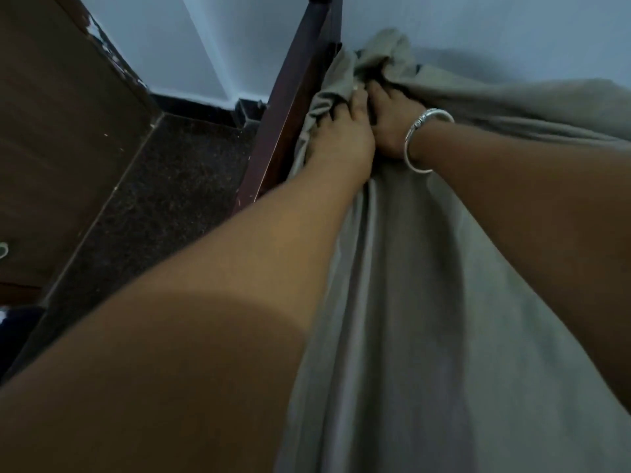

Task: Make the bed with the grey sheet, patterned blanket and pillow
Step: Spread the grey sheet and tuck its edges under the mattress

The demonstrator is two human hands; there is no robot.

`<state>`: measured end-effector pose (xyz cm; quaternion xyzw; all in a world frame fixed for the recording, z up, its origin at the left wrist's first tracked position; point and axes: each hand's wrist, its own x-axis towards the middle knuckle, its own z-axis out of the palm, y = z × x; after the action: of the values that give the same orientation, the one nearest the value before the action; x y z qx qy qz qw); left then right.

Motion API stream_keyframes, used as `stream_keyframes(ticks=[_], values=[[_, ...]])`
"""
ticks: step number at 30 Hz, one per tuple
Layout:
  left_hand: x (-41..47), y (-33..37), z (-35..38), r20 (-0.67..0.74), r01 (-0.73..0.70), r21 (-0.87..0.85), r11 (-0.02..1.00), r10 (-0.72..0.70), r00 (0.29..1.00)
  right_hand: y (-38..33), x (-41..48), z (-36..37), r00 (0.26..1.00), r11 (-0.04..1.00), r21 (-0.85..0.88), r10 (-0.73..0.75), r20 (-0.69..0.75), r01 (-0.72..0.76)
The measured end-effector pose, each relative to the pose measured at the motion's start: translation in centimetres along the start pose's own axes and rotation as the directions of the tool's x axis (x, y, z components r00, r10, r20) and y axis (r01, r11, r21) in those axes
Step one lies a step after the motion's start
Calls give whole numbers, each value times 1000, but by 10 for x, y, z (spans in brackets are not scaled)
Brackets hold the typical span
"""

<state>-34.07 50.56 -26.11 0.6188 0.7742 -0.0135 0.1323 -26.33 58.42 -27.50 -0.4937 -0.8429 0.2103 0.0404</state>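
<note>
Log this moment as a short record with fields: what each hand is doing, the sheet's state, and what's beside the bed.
left hand: grips the bunched grey sheet at the bed's far corner
right hand: fingers dug into the same bunch, touching the left hand
bangle: silver, on the right wrist
sheet state: wrinkled, corner heaped against the wall
bed frame: dark wood, left of the sheet
blanket, pillow: not in view

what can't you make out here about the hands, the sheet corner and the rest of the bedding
Head view only.
1. Fingertips of the right hand: buried in the bunched grey sheet, so its grip is unclear.
2. Mattress corner: covered by the sheet and by the left hand gripping it.
3. The patterned blanket and pillow: outside the frame.
4. The bed frame: top cut off by the upper edge.
</note>
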Motion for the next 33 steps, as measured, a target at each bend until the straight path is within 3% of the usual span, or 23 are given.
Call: stream_keyframes(ticks=[2,4,8,14,17,21,26,31,33], values=[[8,-6,-14,144,12,-107,994,3,990,2,8,6,986,985,-161,89,142,-65],[13,-6,-18,208,25,-119,993,0,978,-3,14,8,979,966,-248,112,170,-67],[14,-4,-12,165,61,-75,995,-48,985,-10,13,6,978,934,-358,86,191,-12],[12,-1,-19,217,158,-131,979,-127,968,-13,23,-10,969,902,-431,84,233,25],[8,-2,-18,139,153,-179,972,-129,982,-18,26,-11,961,860,-497,26,276,120],[-5,-3,-9,-63,74,-178,981,-86,994,-23,29,-13,955,835,-544,90,282,82],[-20,-3,19,-178,77,-127,989,-99,979,-18,20,-9,977,924,-374,144,160,-74],[-16,-7,16,-60,102,-151,983,-112,992,-17,19,-1,971,963,-220,192,141,-159],[-15,-8,16,-11,101,-171,980,-105,994,-12,8,4,988,979,-142,150,41,-143]])
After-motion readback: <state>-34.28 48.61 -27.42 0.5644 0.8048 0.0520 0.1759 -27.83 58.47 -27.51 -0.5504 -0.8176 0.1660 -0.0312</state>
